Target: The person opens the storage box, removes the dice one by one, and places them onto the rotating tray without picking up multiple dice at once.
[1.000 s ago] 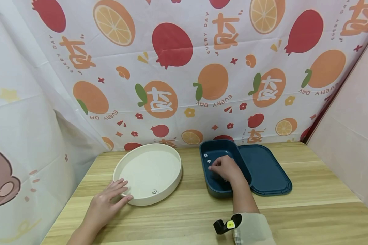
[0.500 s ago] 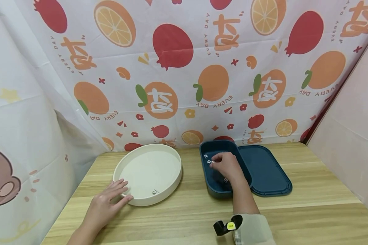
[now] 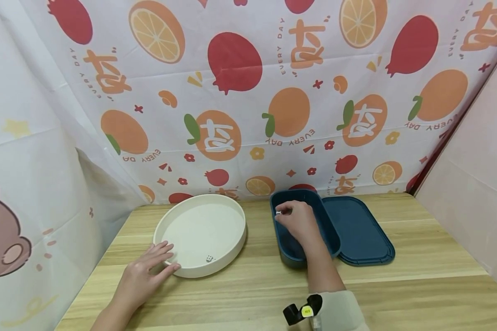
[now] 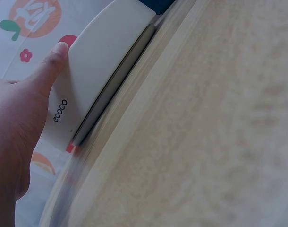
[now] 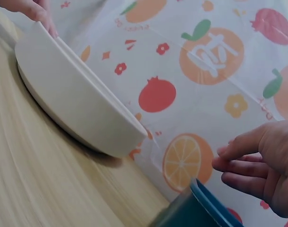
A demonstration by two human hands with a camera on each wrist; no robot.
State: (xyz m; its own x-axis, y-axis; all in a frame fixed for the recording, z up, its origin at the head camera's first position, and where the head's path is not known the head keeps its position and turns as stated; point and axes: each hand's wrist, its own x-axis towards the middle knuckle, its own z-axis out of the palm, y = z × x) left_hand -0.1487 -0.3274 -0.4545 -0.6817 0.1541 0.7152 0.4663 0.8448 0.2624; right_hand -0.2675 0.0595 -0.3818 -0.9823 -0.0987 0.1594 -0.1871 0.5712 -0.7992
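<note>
A round cream tray (image 3: 203,225) stands on the wooden table, with a small white die (image 3: 209,259) inside near its front rim. My left hand (image 3: 142,275) rests on the tray's front left rim, fingers fairly straight and thumb (image 4: 56,54) against the outer wall. My right hand (image 3: 300,223) is over the dark blue box (image 3: 291,262), thumb and fingers drawn together at a small white die (image 3: 278,213). From the right wrist, the right hand (image 5: 257,165) shows above the box rim (image 5: 212,208), its fingertips close together. Much of the box floor is hidden behind this hand.
Right of the box lies its flat blue lid (image 3: 358,230), close against the box's side. A fruit-print cloth (image 3: 240,138) hangs right behind the table. The wooden table top (image 3: 248,299) reaches toward me, and a pale panel (image 3: 472,184) stands at the right.
My right hand has shifted left and toward the back of the box. A die lying lower in the box half a second ago is now out of sight. The left hand and tray keep their place.
</note>
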